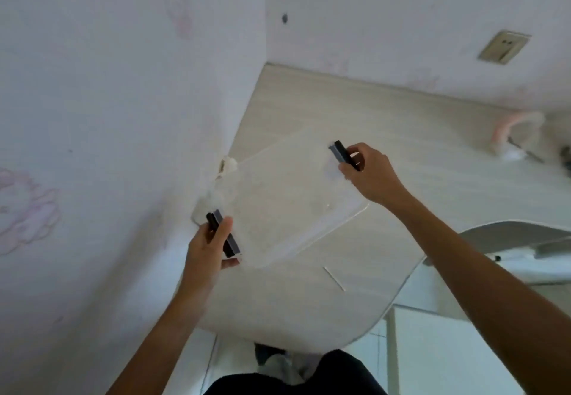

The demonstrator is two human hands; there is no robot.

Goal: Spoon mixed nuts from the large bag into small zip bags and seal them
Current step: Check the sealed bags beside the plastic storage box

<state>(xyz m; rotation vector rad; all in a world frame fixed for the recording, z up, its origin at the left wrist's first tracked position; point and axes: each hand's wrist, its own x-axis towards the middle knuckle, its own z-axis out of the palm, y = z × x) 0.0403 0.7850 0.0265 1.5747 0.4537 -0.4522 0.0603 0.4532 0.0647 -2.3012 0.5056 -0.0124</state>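
1. Grip state. My left hand (210,246) was curled round the black handle (223,234) on the near-left end of a clear plastic box (296,197), thumb laid along the top of it. My right hand (367,172) pinched the matching black handle (343,155) on the far-right end, fingers curled round it. The box hung between both hands, tilted, over the pale desk (401,135). Whether its base touched the desk I could not tell.

2. Progress, as judged. Task looked barely started, approx. nil done. No nuts, no large bag, no small zip bags and no spoon were visible near either hand. The box appeared empty or nearly so, but walls were see-through and blurred, so contents unconfirmed. All scooping, filling and sealing remained to do.

3. Hidden or unclear items.
- White lumpy stuff (213,200) just beyond my left fingers, against the wall (92,116): could not identify.
- Thin white stick (333,278) on the desk, nearer to me than the box: type unknown.
- Pink-and-white object (519,129) well off past my right hand, w/ something dark at the frame edge: blurred and partly cut off.
- Wall socket (503,47) far beyond the right hand: clear enough.
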